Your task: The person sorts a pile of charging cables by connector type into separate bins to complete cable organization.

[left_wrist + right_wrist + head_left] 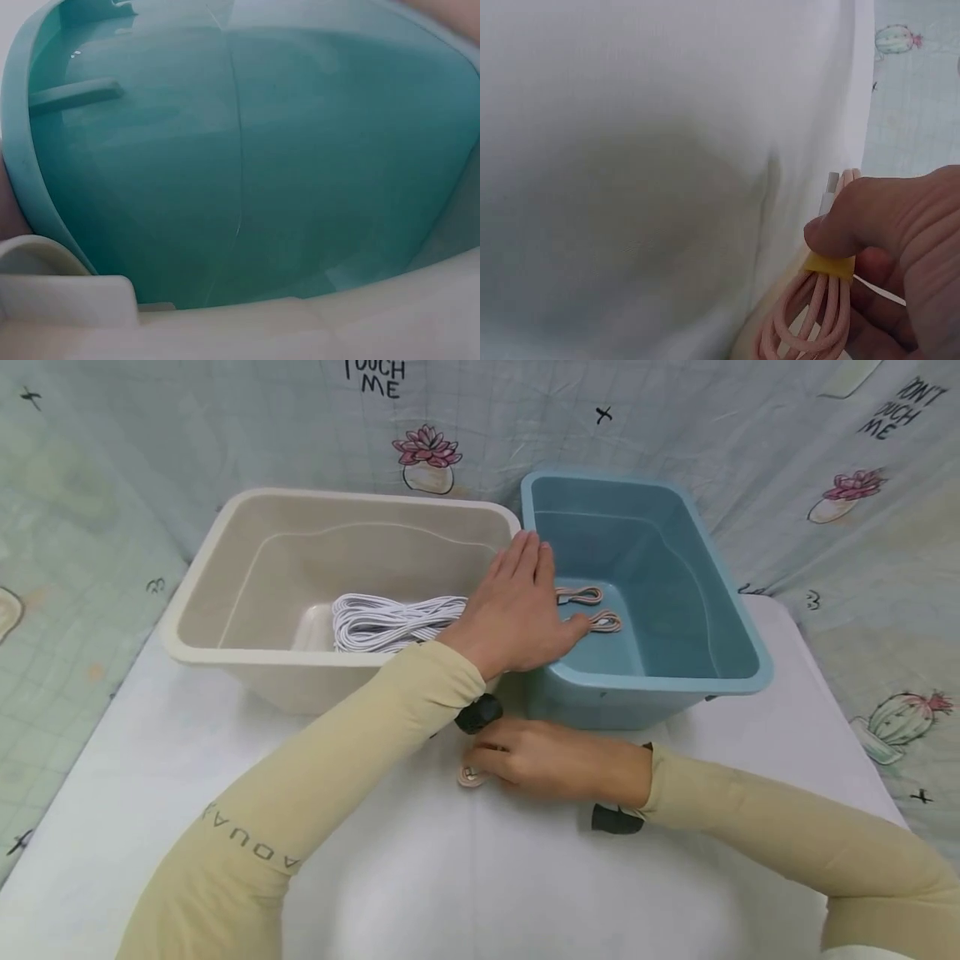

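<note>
My right hand (540, 760) pinches a coiled pink charging cable (810, 322) between thumb and fingers, low over the white table. A yellow band wraps the coil, and a metal plug end sticks up beside the thumb in the right wrist view. My left hand (517, 610) lies with straight fingers over the adjoining rims of a beige bin (247, 656) and a blue bin (660, 682), its thumb spread out over the blue one. In the blue bin are two small pink cable coils (606, 622), partly hidden by that hand.
A large bundle of white cord (390, 618) lies in the beige bin. Both bins stand side by side at the back of the white-covered table (420, 860). A printed cloth (300, 427) hangs behind them and at the sides.
</note>
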A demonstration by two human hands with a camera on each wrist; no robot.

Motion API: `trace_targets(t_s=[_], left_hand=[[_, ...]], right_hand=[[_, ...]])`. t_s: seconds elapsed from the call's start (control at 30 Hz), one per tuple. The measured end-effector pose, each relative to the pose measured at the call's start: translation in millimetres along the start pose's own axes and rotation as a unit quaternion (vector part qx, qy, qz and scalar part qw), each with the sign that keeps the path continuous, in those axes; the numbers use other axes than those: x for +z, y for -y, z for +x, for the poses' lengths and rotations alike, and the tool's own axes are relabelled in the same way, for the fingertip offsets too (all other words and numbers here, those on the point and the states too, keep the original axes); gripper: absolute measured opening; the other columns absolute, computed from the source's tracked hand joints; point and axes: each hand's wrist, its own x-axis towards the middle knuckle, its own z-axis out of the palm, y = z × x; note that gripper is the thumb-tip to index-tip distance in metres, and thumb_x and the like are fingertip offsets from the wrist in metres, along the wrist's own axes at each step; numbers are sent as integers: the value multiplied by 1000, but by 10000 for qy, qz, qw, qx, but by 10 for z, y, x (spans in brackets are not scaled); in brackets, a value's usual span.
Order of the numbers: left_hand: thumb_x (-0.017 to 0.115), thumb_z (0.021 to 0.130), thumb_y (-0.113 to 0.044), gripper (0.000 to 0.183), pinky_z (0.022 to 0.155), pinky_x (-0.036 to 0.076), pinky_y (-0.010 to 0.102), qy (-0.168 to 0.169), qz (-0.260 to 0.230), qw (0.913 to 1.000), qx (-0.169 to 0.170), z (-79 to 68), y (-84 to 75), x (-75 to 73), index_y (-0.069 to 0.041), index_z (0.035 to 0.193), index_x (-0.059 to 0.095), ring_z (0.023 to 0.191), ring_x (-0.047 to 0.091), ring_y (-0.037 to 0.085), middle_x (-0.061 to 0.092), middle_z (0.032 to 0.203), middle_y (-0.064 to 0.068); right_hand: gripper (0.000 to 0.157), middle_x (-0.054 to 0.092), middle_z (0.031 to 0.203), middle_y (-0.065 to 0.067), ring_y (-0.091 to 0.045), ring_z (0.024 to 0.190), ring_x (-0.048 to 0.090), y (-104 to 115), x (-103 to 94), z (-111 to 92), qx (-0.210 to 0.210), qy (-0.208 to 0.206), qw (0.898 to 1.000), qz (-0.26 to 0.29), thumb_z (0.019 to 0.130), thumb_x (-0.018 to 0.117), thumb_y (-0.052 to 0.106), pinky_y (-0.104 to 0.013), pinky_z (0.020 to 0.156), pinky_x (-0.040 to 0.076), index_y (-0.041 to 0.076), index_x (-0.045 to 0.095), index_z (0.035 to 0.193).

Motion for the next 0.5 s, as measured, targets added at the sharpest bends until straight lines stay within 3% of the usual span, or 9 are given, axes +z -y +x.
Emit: trace_targets(t_s=[0.3, 0.5], left_hand=[[33, 105, -62, 92, 138, -1, 41, -40, 43, 10000, 34, -12, 25, 6, -4, 166, -3, 165, -12, 28, -11, 176, 13], [32, 105, -61, 91, 138, -1, 41, -20, 50, 10000, 39, 19, -2, 13, -4, 166, -4, 165, -12, 28, -11, 176, 13]], right_hand=[[26, 68, 101, 6, -8, 92, 64, 171, -224, -17, -349, -115, 9981, 490, 91, 72, 2, -17, 82, 56, 16, 73, 113], [17, 66, 100, 9, -3, 90, 61, 262, -415, -64, -722, -325, 9962, 367, 98, 71, 15, -12, 76, 53, 19, 72, 114]])
